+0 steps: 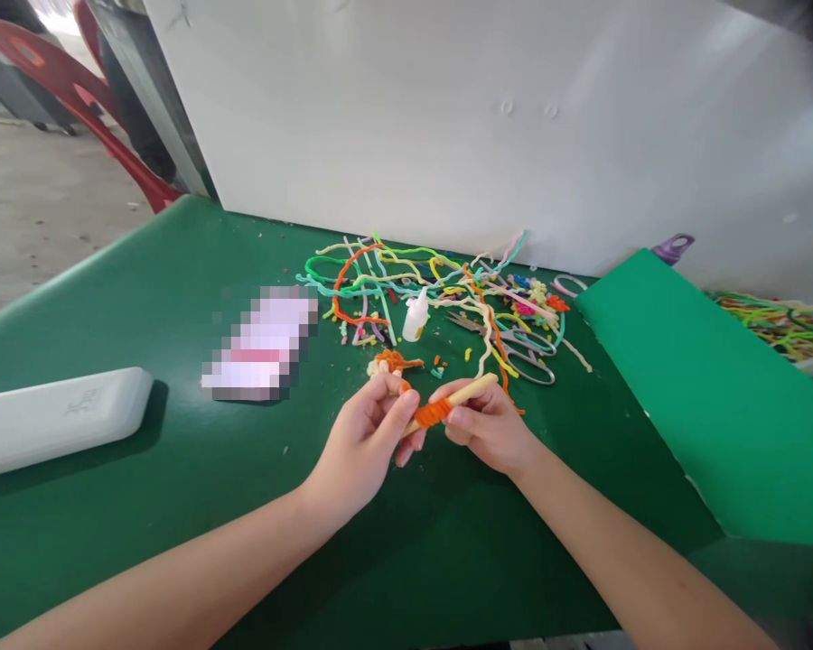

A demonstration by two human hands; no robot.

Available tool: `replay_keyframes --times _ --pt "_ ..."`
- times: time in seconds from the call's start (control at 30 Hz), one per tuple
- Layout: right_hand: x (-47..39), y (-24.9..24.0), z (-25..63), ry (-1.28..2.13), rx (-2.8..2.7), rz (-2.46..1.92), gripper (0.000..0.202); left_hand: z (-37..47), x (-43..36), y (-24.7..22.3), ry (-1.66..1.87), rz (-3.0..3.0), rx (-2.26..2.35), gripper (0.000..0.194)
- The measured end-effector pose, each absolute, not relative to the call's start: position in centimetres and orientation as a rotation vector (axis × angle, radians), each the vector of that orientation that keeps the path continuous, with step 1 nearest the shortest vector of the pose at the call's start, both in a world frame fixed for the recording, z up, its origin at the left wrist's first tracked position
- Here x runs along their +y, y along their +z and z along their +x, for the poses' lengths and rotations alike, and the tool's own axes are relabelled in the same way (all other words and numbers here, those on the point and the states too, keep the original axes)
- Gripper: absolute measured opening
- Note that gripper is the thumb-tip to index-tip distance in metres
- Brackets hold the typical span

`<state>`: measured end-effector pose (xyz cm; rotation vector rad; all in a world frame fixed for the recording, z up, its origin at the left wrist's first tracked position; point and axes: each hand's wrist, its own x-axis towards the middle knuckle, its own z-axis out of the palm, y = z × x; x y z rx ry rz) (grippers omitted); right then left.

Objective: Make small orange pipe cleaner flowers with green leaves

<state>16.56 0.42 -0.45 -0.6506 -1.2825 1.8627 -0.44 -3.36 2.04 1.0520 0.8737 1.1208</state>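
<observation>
A pale wooden stick [472,390] slants up to the right between my hands, with an orange fuzzy strand [433,413] coiled round its middle. My left hand [369,429] pinches the stick's lower left end and the orange strand beside the coil. Closed round the stick just right of the coil is my right hand [489,428]. Just beyond my left hand lies an orange and cream fuzzy piece [389,362]. Behind it stands a small white bottle [415,316].
Colourful fuzzy strands [379,262] and scissors [525,348] lie at the back of the green table [244,496]. A blurred phone-like object [264,338] and a white case [60,415] are at left, a green board [711,406] at right. A white panel [413,117] stands behind.
</observation>
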Motion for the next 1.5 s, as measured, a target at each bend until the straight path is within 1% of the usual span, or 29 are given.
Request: replay_keyframes --times 0.23,0.43,0.53,0.63,0.8,0.93,1.1,1.17,1.23,1.33,1.43,1.5 --pt "0.4 -0.1 16.9 1.874 -1.306 -0.658 0.021 -0.5 -3.1 1.6 1.131 0.954 0.886 0.022" --pt "0.6 0.8 16.8 1.936 -1.209 -0.697 0.009 -0.9 -2.6 1.1 1.098 0.944 0.843 0.024" --pt "0.7 0.9 17.0 2.046 -1.206 -0.773 0.016 -1.1 -2.3 1.2 1.053 0.987 0.856 0.024" --pt "0.8 1.0 17.3 2.111 -1.264 -0.850 0.019 -1.3 -2.0 1.4 1.004 1.035 0.873 0.023" --pt "0.8 1.5 17.4 1.954 -1.527 -0.975 0.018 -1.5 -1.7 1.1 0.946 1.111 0.938 0.026" --pt "0.5 2.1 17.0 1.835 -1.679 -0.993 0.021 -1.5 -1.7 0.7 0.925 1.067 0.931 0.027" --pt "-0.1 2.3 16.7 1.513 -1.807 -1.090 0.022 -1.7 -1.5 0.5 0.919 1.052 0.922 0.026" --pt "-0.2 2.3 16.8 1.278 -1.886 -1.104 0.024 -1.9 -1.3 0.6 0.915 1.045 0.925 0.027" --pt "-0.3 2.2 17.1 0.974 -2.008 -1.069 0.024 -2.0 -1.1 0.7 0.895 1.050 0.935 0.027" --pt "-0.1 2.2 17.6 0.520 -2.263 -0.894 0.019 -2.1 -0.9 0.8 0.857 1.077 0.943 0.028" --pt "0.0 2.5 17.9 0.143 -2.426 -0.666 0.023 -2.2 -0.7 0.9 0.785 1.100 0.948 0.027" --pt "-0.1 2.8 18.0 -0.042 -2.444 -0.557 0.026 -2.3 -0.7 0.9 0.728 1.099 0.945 0.028"
